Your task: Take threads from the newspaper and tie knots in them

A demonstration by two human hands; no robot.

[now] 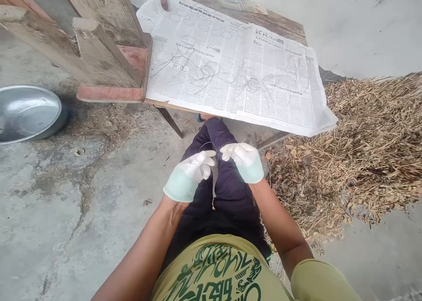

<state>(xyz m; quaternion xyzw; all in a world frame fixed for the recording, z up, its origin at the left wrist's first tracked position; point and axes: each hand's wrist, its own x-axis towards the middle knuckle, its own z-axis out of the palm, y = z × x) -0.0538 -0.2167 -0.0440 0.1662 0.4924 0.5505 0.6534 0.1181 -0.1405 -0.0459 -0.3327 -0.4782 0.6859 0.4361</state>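
A thin wire [208,142], bent into a small loop, is held above my lap between my two gloved hands. My left hand [193,171], in a white and pale green glove, pinches it with thumb and forefinger. Close beside it my right hand [244,160], gloved alike, has its fingertips closed on the other part of the wire. A short gap separates the hands. Beyond them, sheets of newspaper [227,103] cover a low table. Several wire rings [204,25] lie along the paper's far part, and tangled wires [204,70] lie nearer.
A tool with a dark red handle [164,0] lies at the newspaper's far left. An upturned wooden stool [108,68] stands on the table's left side. On the floor are a metal basin [33,112] at left and a heap of dry stalks [369,147] at right.
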